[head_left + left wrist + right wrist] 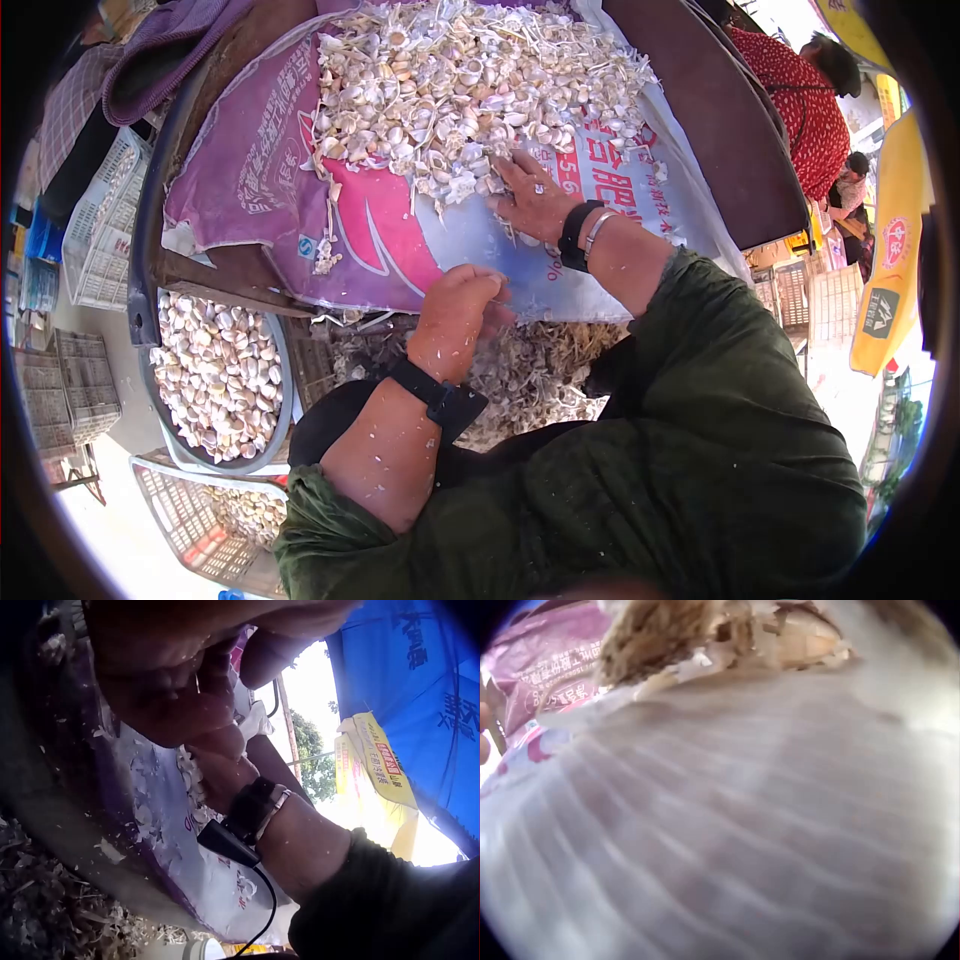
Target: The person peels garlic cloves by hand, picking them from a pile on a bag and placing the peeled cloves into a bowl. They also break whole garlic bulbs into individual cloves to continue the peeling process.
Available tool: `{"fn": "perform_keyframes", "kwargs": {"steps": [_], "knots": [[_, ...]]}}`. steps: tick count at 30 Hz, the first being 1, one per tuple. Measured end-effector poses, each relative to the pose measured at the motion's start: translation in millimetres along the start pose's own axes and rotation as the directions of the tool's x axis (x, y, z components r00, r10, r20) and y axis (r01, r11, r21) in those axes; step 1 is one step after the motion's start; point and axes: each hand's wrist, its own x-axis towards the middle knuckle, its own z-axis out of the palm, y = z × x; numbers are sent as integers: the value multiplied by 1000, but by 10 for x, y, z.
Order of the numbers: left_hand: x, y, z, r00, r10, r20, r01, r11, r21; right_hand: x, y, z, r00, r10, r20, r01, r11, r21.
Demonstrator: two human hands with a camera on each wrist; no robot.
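Note:
A heap of garlic [450, 90], cloves and broken bulbs with dry skins, lies on printed sacking [480, 255]. At its near edge my right hand [535, 205] rests on the garlic with fingers spread. Nearer my body, my left hand [460, 305] hovers over the sacking's front edge. Its fingers [172, 712] are loosely curled in the left wrist view, with nothing seen between them. A white, ribbed garlic bulb [720, 810] fills most of the right wrist view and hides the right palm.
A round tub of garlic cloves [215, 375] stands at the lower left, above a plastic crate [175, 510]. Dry garlic skins [530, 375] lie below the sacking's front edge. A person in red [790, 120] is at the right, and stacked crates [60, 385] stand left.

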Motion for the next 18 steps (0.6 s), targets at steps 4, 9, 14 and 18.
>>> {"fn": "perform_keyframes", "kwargs": {"steps": [4, 9, 14, 18], "knots": [[53, -12, 8, 1000, -19, 17, 19, 1000, 13, 154, 158, 28, 940, -338, 51, 342, 924, -169], [116, -34, -1, 999, -33, -1, 33, 999, -6, 270, 799, -90, 958, -276, -72, 278, 960, 18], [189, -31, 48, 997, -79, -13, 79, 997, -8, 85, 950, -366, 994, 33, -103, -12, 981, 194], [204, -25, 72, 997, -72, -21, 71, 997, -33, -226, 1002, -404, 993, 32, -117, -29, 999, 28]]}}
